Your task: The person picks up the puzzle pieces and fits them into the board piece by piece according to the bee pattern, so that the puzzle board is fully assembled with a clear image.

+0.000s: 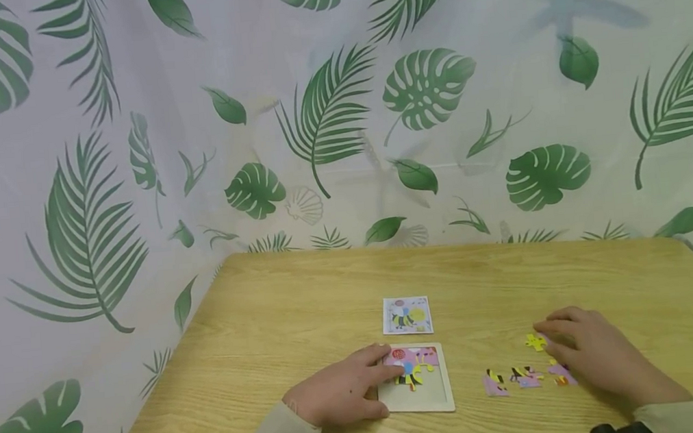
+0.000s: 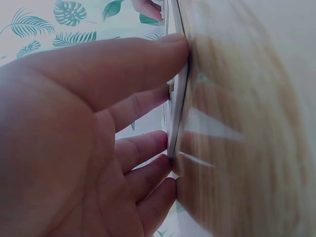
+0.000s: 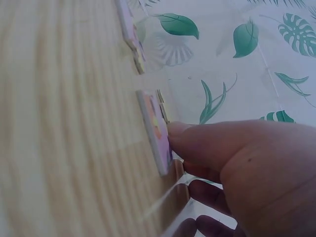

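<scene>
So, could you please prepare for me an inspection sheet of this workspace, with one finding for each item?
Surface: table with wood grain.
Job's things: puzzle tray, partly filled; picture card beyond it; loose pieces to its right.
Clutter: nothing seen.
Hands: left hand rests on the puzzle tray; right hand is at the loose pieces, whether it grips one is unclear.
Cables: nothing seen.
Surroundings: leaf-printed sheet behind the table.
</scene>
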### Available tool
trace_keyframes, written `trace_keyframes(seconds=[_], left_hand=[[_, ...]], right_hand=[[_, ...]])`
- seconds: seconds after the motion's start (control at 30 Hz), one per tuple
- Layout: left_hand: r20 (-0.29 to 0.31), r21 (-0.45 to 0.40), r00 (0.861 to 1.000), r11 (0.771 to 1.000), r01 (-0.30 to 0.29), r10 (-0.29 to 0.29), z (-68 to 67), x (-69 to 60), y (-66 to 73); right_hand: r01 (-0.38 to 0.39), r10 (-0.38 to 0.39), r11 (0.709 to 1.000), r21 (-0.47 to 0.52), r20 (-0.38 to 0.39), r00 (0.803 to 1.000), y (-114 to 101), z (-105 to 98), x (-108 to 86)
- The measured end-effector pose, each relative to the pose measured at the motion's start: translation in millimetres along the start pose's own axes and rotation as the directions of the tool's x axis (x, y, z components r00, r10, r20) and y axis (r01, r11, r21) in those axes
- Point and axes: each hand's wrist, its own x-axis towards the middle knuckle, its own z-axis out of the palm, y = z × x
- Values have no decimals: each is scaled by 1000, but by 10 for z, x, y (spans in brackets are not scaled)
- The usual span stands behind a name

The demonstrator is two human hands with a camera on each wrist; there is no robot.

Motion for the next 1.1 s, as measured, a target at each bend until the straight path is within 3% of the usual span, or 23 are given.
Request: trace_keyframes(seconds=[0.87, 1.1], left_hand=[[-12, 23, 1000, 1000, -18, 18, 9, -8, -10], [-8, 30, 1000, 1000, -9, 9, 16, -4, 3]], right_hand=[[-64, 64, 997, 38, 2, 998, 6, 10, 39], [-46, 47, 994, 103, 1, 999, -80, 25, 62]])
